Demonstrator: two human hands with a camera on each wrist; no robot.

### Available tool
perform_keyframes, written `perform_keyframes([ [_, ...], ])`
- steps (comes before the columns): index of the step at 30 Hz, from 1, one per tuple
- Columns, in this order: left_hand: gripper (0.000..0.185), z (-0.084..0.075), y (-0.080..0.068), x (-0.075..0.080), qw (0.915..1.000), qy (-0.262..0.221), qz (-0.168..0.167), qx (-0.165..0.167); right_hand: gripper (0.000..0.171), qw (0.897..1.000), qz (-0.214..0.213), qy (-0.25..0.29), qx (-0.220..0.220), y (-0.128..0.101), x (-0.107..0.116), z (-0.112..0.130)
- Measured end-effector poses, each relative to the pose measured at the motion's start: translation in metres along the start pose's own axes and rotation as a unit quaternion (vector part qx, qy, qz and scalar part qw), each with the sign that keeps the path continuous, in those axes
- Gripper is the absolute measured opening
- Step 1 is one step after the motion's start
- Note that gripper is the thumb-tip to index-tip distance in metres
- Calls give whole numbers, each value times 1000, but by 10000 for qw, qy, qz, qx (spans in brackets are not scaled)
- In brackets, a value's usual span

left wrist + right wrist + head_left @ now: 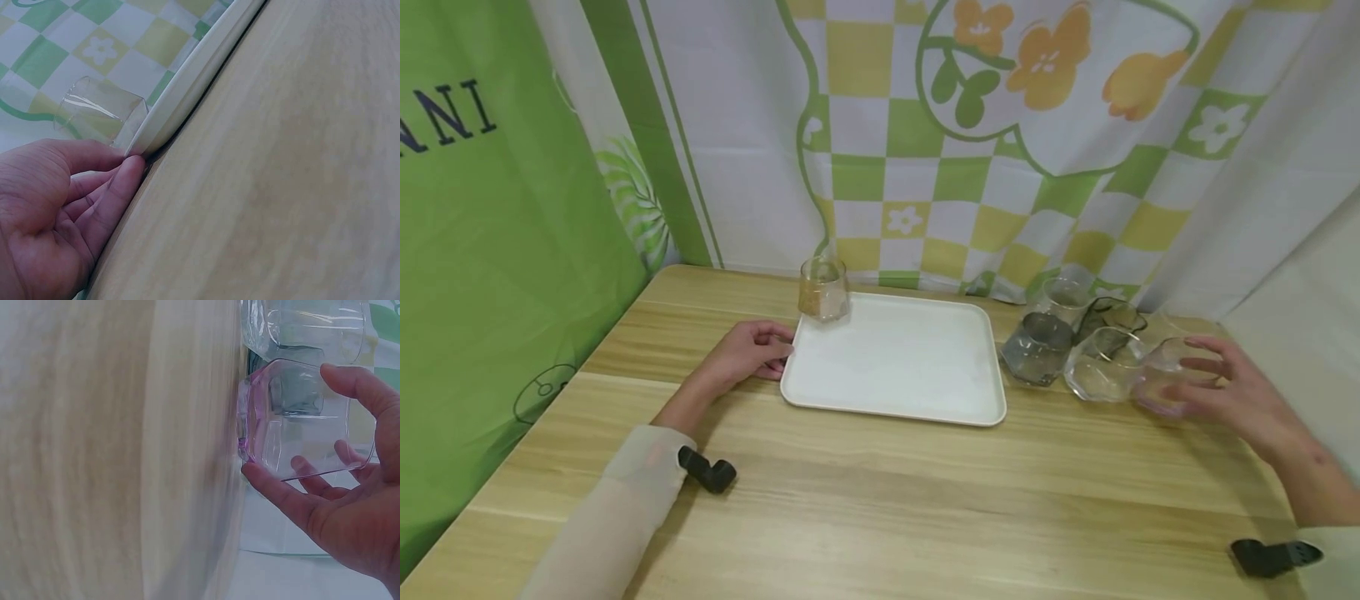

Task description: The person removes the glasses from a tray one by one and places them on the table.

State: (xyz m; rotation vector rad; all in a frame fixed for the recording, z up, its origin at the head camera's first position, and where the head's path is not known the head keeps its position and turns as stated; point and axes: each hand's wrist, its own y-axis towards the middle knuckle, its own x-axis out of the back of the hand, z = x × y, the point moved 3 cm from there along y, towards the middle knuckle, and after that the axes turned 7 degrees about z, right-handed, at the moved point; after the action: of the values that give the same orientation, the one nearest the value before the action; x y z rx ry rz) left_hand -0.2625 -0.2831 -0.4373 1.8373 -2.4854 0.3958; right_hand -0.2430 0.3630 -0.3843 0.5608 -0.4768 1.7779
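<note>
Item 1: wrist-cam mounts, 2 pcs, black, lower frame of head view, one at lower left by pale sleeve (625,492), one at lower right edge.
Item 2: counter (880,500), light wood, fills lower half of frame.
Item 3: left hand (748,350), centre-left, fingers loosely curled, tips touching left edge of tray; holds nothing.
Item 4: right hand (1225,387), right of frame, fingers spread & cupped round pink-tinted glass (1165,379); thumb & fingertips at its sides, firm grip or not: cannot tell.
Item 5: tray (895,367), white, rect., centre of frame, flat on counter.
Item 6: glasses, right of tray: grey one (1037,350), clear one (1101,367) just beside pink-tinted glass, 2 more behind, all close together.
Item 7: amber glass (823,290), upright on tray's far left corner.
Item 8: curtain (1000,125), green/yellow check w/ flowers, top of frame.
</note>
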Motion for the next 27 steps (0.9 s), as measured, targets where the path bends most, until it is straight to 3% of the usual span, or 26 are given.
perform_keyframes([
  [27, 39, 0, 0, -1, 10000, 38, 22, 16, 73, 9996, 220, 76, 154, 3, 0, -9],
])
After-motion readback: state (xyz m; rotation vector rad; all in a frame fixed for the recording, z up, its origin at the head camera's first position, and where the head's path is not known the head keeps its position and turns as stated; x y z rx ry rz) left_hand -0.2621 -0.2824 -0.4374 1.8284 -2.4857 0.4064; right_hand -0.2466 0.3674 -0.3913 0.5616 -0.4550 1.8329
